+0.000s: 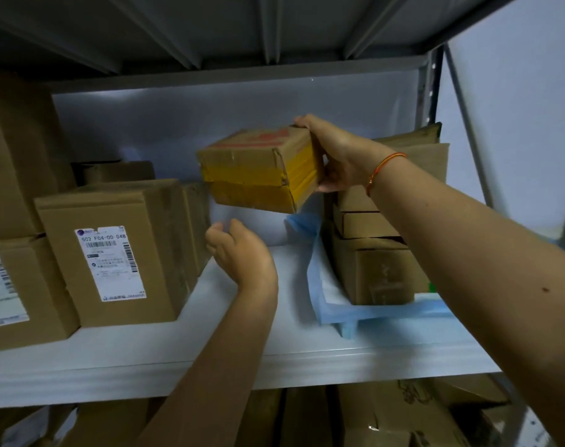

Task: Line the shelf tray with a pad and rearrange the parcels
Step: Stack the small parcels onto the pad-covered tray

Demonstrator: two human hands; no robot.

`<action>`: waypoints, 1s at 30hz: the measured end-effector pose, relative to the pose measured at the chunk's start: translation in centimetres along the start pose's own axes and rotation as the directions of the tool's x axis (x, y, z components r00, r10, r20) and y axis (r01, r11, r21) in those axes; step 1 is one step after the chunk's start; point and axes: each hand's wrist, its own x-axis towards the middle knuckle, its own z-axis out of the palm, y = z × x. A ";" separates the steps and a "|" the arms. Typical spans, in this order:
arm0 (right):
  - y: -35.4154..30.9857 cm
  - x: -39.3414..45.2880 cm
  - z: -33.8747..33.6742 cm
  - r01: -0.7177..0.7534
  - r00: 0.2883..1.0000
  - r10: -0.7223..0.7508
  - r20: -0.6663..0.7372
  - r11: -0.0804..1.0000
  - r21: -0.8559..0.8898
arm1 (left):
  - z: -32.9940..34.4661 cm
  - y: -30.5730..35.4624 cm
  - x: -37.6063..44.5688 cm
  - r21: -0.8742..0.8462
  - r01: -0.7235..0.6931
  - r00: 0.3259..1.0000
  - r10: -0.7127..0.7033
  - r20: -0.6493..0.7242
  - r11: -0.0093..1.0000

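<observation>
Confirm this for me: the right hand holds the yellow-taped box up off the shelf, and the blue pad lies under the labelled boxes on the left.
One thing is wrong. The right hand does hold the yellow-taped box up off the shelf, but the blue pad lies under the stacked boxes on the right, not the labelled ones. The head view shows it.

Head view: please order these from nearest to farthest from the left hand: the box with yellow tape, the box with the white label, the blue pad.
From the left hand:
1. Box with yellow tape, just above, held in the right hand.
2. Blue pad, to the right on the shelf.
3. Box with the white label, to the left; close to the pad's rank.
</observation>
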 end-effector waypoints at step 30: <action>8.2 -6.5 -13.5 0.447 0.874 -0.486 -0.011 0.813 -0.373 | 5.7 0.9 -8.5 -0.113 -0.164 0.929 0.192 0.318 0.980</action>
